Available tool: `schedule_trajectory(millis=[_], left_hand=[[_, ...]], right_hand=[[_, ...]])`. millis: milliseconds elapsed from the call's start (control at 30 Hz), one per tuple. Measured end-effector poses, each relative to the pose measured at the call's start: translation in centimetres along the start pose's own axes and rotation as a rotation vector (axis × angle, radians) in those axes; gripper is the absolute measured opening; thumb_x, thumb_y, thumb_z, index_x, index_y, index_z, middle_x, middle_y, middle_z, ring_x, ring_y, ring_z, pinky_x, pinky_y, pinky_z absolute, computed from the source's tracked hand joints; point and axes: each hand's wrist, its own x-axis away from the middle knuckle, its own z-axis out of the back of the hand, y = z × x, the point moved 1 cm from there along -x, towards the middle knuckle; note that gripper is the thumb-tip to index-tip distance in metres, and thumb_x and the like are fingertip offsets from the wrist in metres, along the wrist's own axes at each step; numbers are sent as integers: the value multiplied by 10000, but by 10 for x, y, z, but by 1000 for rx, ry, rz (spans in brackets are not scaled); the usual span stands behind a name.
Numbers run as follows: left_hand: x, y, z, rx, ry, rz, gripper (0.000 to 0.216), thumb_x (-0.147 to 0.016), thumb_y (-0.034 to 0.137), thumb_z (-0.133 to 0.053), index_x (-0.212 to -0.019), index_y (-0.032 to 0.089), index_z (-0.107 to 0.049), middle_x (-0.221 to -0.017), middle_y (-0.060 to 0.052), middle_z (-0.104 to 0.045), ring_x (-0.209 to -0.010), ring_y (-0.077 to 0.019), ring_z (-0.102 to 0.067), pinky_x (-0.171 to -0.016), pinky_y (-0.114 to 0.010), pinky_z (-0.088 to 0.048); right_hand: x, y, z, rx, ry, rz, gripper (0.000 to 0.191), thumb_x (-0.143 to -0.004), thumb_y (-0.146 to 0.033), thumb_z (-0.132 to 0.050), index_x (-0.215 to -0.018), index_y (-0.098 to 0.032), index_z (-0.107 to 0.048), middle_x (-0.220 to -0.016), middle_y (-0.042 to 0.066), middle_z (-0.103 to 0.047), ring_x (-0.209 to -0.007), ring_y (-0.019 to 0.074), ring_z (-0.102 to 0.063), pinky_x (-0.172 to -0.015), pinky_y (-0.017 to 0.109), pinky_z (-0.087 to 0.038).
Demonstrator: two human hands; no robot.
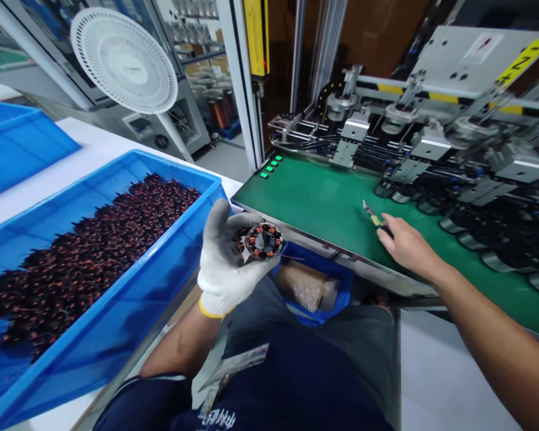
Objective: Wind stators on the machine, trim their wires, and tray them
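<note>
The hands are well apart. The left hand (229,263), in a white and grey glove with a yellow cuff edge, is curled around a stator (263,241), its thumb sticking up clear of it. The stator is a ring with copper windings, held face up near the front edge of the green surface (314,191); a thin wire (293,258) trails from it to the right. The right hand (404,242), bare, is closed on a small tool (372,214) over the green surface, its metal tip pointing away from the hand.

Below the edge, between the hands, sits a blue tub (348,288) with a brown box (300,282) inside. To the left, a long blue bin (117,335) holds a heap of dark parts (99,257) with copper wire. It stands on a white surface (94,140), with another blue bin (22,149) beyond it.

Four lit green buttons (269,169) lie at the green surface's far left corner. Along its back runs a machine (354,129) with metal blocks and hoses, and dark cylinders (498,260) with silvery rims line the right. A white fan (126,66) stands behind the bins.
</note>
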Motion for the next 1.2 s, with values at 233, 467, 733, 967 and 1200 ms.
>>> schedule_trajectory(millis=[233, 467, 733, 967, 1200], left_hand=[[-5, 2, -1, 3, 32, 3, 1032, -648, 196, -953, -1510, 424, -434, -1129, 0, -722, -970, -189, -740, -812, -317, -653], [-5, 6, -13, -8, -22, 8, 1055, -624, 184, -963, -1508, 439, -448, -1128, 9, -723, -973, -192, -741, -829, -320, -662], [-1, 13, -16, -16, -49, 25, 1052, -633, 179, -953, -1509, 463, -444, -1152, 8, -724, -1017, -205, -738, -849, -334, -672], [5, 3, -10, -58, -73, 64, 1079, -657, 239, -942, -1551, 435, -372, -1187, -34, -708, -1030, -229, -731, -849, -355, -656], [2, -9, -11, 192, -414, 167, 1062, -697, 255, -849, -1594, 352, -288, -1200, -73, -696, -1058, -281, -711, -880, -448, -633]], right_hand=[[105, -99, 22, -1099, -221, -141, 478, -937, -483, -689, -1331, -226, -603, -1106, 125, -720, -882, 231, -734, -775, 348, -624], [168, -175, 6, -1528, -364, -55, 531, -1014, -387, -623, -1517, -415, -456, -1233, 70, -672, -1046, 212, -690, -998, 428, -538], [156, -172, 6, -1647, -419, -38, 581, -990, -371, -649, -1533, -368, -441, -1351, 98, -633, -1240, 279, -628, -1097, 515, -448], [155, -178, 11, -1589, -364, -139, 366, -1000, -372, -639, -1361, -314, -620, -950, 32, -622, -673, 127, -597, -631, 276, -520], [126, -138, 63, -1137, -172, -22, 451, -973, -360, -647, -1414, -295, -578, -1283, 124, -650, -946, 236, -679, -864, 371, -604]])
